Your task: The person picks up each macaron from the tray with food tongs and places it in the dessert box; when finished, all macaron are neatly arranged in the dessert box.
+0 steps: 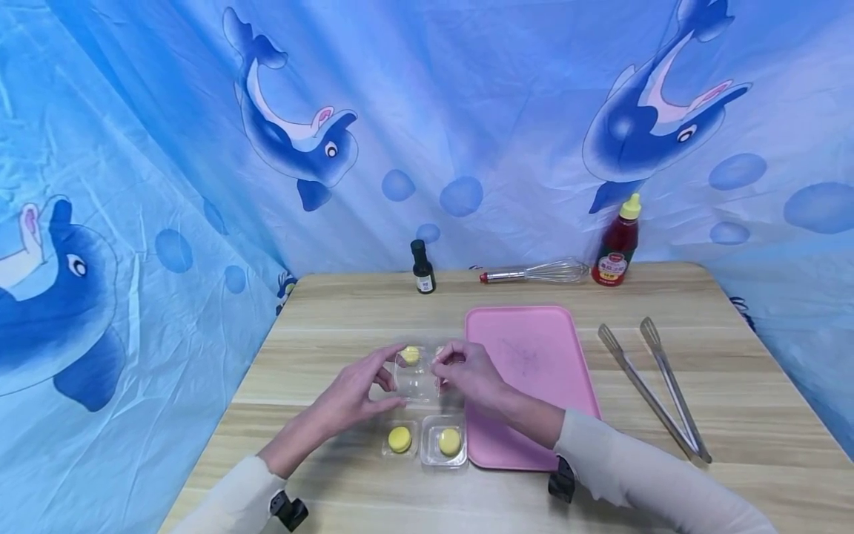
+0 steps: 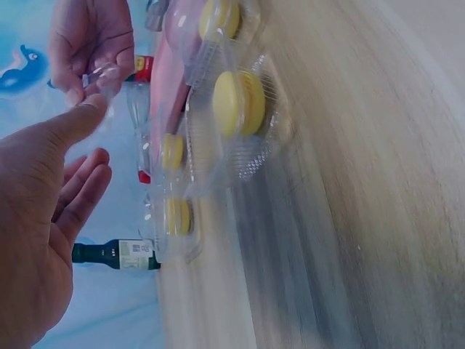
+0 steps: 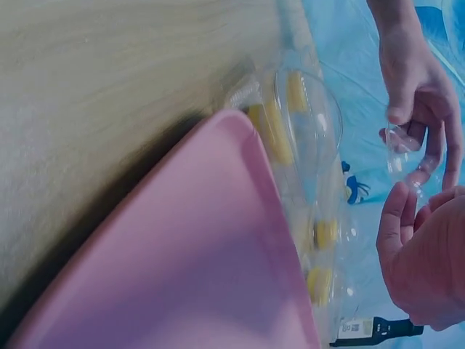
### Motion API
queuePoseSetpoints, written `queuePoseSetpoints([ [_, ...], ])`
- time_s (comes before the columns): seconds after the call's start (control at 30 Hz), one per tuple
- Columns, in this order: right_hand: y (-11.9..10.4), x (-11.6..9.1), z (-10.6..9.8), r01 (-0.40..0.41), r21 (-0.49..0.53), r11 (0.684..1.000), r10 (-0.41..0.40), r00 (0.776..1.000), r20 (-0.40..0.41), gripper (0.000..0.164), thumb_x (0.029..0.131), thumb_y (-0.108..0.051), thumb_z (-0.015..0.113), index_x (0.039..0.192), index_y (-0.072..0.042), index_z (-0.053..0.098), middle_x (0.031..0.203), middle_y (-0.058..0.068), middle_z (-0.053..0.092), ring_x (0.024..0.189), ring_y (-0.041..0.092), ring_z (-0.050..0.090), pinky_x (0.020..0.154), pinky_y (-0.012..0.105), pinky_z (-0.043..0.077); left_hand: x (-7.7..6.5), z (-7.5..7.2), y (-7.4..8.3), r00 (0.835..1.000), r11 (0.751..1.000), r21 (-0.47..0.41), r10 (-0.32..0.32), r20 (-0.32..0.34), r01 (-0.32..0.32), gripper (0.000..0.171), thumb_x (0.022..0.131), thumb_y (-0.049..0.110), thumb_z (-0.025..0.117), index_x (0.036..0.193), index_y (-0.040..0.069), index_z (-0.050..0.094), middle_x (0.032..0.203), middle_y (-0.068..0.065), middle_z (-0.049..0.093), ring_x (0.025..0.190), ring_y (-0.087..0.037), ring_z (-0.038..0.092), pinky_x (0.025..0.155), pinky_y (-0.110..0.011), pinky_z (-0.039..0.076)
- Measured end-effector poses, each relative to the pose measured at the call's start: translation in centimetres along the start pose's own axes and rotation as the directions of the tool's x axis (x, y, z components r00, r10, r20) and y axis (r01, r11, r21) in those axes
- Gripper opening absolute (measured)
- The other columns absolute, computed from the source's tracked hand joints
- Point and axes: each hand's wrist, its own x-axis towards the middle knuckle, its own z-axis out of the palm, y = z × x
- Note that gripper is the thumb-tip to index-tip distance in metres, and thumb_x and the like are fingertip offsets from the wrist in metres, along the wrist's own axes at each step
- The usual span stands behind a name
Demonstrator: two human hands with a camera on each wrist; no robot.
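Both hands meet above the table around a clear plastic lid [image 1: 416, 383], a thin see-through piece whose exact shape is hard to make out. The left hand [image 1: 356, 389] holds its left side between thumb and curved fingers. On the right side, the right hand [image 1: 470, 371] pinches the edge with its fingertips. Below, yellow macarons sit in clear plastic boxes. One macaron [image 1: 399, 439] is at the front left, another macaron [image 1: 450, 442] in a box [image 1: 427, 461] beside it. Farther back is a third macaron [image 1: 410, 355]; the left wrist view also shows a macaron [image 2: 173, 151] in the back row.
A pink tray [image 1: 520, 348] lies right of the boxes, partly under the right forearm. Metal tongs [image 1: 657, 393] lie spread at the right. Along the back are a small dark bottle [image 1: 423, 271], a whisk [image 1: 537, 272] and a red sauce bottle [image 1: 615, 248], before a blue dolphin-print curtain [image 1: 427, 111].
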Motion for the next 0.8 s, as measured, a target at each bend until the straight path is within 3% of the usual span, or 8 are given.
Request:
queuePoseSetpoints([
  [0.1,0.2,-0.1,-0.3,0.06,-0.038,0.997,-0.059,0.998,0.023,0.008,0.089,0.009,0.072,0.096,0.007,0.067,0.09,0.018,0.071,0.069,0.019,0.07,0.07,0.034,0.066,0.0,-0.1,0.0,0.999,0.996,-0.076,-0.05,0.013,0.051,0.066,0.098,0.021,0.08,0.157,0.012,0.049,0.13,-0.003,0.072,0.096,-0.009,0.073,0.085,-0.029,0.064],
  [0.2,0.3,-0.3,-0.6,0.166,-0.117,0.979,-0.161,0.986,0.054,0.008,0.087,0.01,0.073,0.091,0.005,0.069,0.092,0.019,0.072,0.074,0.017,0.07,0.072,0.03,0.065,0.2,-0.4,-0.1,0.992,0.975,-0.189,-0.106,0.069,0.117,0.042,0.112,0.025,0.059,0.149,0.007,0.059,0.126,-0.004,0.075,0.097,-0.019,0.075,0.086,-0.032,0.064],
  [0.3,0.3,-0.6,-0.8,0.29,-0.181,0.94,-0.281,0.957,0.074,0.012,0.083,0.012,0.073,0.085,0.0,0.07,0.091,0.016,0.073,0.08,0.015,0.069,0.075,0.031,0.065,0.6,-0.8,-0.4,0.977,0.932,-0.312,-0.143,0.157,0.186,0.043,0.118,0.027,0.041,0.146,0.001,0.061,0.125,-0.009,0.076,0.104,-0.03,0.075,0.088,-0.037,0.064],
  [0.37,0.5,-0.7,-0.9,0.372,-0.205,0.905,-0.361,0.928,0.088,0.018,0.081,0.014,0.073,0.082,-0.004,0.071,0.089,0.013,0.073,0.082,0.014,0.069,0.077,0.032,0.065,0.8,-1.1,-0.7,0.963,0.9,-0.369,-0.16,0.217,0.233,0.045,0.118,0.027,0.039,0.145,-0.001,0.061,0.126,-0.011,0.076,0.109,-0.034,0.074,0.092,-0.041,0.064],
  [0.47,0.8,-1.0,-0.8,0.493,-0.218,0.842,-0.478,0.87,0.121,0.026,0.079,0.017,0.073,0.081,-0.008,0.071,0.086,0.008,0.072,0.08,0.014,0.07,0.076,0.035,0.066,0.9,-1.5,-1.1,0.94,0.853,-0.434,-0.17,0.295,0.291,0.044,0.116,0.025,0.046,0.146,-0.004,0.059,0.13,-0.014,0.074,0.118,-0.04,0.07,0.098,-0.049,0.061],
  [0.57,1.1,-1.2,-0.6,0.611,-0.24,0.754,-0.59,0.791,0.16,0.031,0.077,0.019,0.073,0.082,-0.011,0.071,0.085,0.002,0.071,0.08,0.017,0.069,0.074,0.035,0.066,0.7,-1.7,-1.5,0.919,0.816,-0.47,-0.176,0.352,0.336,0.045,0.114,0.024,0.054,0.147,-0.006,0.056,0.136,-0.016,0.071,0.124,-0.043,0.066,0.103,-0.048,0.059],
  [0.7,1.4,-1.2,-0.4,0.721,-0.279,0.635,-0.701,0.689,0.186,0.033,0.074,0.019,0.075,0.081,-0.013,0.07,0.083,-0.001,0.07,0.08,0.016,0.068,0.075,0.031,0.064,0.6,-2.0,-1.8,0.91,0.797,-0.489,-0.176,0.375,0.355,0.05,0.109,0.024,0.062,0.15,-0.006,0.054,0.142,-0.018,0.066,0.132,-0.039,0.063,0.107,-0.034,0.056],
  [0.8,1.6,-1.1,-0.1,0.764,-0.298,0.572,-0.746,0.636,0.199,0.034,0.073,0.019,0.076,0.08,-0.014,0.068,0.084,-0.002,0.07,0.083,0.013,0.068,0.077,0.026,0.063,0.4,-2.3,-1.9,0.906,0.781,-0.507,-0.175,0.384,0.365,0.051,0.108,0.023,0.065,0.15,-0.004,0.055,0.144,-0.019,0.065,0.134,-0.039,0.06,0.107,-0.029,0.055],
])
